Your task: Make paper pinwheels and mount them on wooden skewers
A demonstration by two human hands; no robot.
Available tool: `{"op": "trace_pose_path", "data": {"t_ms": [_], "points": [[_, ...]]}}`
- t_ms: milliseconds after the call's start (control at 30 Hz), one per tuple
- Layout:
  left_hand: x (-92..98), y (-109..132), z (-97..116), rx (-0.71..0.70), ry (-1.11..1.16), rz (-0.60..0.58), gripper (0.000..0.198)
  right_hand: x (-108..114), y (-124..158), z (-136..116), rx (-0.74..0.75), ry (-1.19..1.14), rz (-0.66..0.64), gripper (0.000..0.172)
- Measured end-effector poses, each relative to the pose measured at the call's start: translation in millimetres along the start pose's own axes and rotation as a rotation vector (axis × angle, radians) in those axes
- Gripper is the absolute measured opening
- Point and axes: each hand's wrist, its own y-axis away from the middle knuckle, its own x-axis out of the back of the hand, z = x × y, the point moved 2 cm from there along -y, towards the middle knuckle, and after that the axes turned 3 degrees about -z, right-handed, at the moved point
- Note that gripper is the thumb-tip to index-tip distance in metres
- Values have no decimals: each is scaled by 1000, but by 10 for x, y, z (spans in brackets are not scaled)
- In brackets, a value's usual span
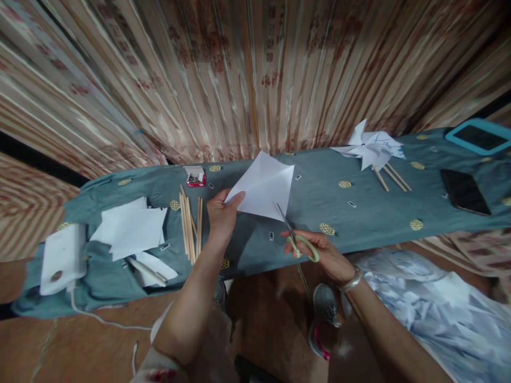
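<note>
My left hand pinches a square sheet of white paper by its left corner, thumb on top. The sheet is held up over the cloth-covered table, with faint creases across it. In my right hand is a pair of scissors with pale green handles, my fingers in the loops. The blades point up and away from me at the paper's lower right corner. I cannot tell whether they are cutting into it. A bracelet circles my right wrist.
Left on the table are wooden sticks, a small red box, white paper sheets, a pen and a white corded device. At right lie paper pinwheels, a phone and a blue-framed device. A plastic bag of paper scraps stands below.
</note>
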Motion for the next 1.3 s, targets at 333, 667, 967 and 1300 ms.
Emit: {"op": "trace_pose_path", "data": {"t_ms": [333, 667, 967, 1300], "points": [[40, -2, 19, 4, 6, 10, 23, -36, -23, 1, 1, -14, -13, 52], [74, -32, -27, -16, 4, 1, 25, -40, -65, 90, -15, -46, -1, 50], [54, 1, -21, 35, -4, -16, 29, -39, -46, 23, -64, -57, 5, 51], [0, 18, -77, 46, 16, -46, 28, -16, -30, 24, -8, -28, -11, 45]]}}
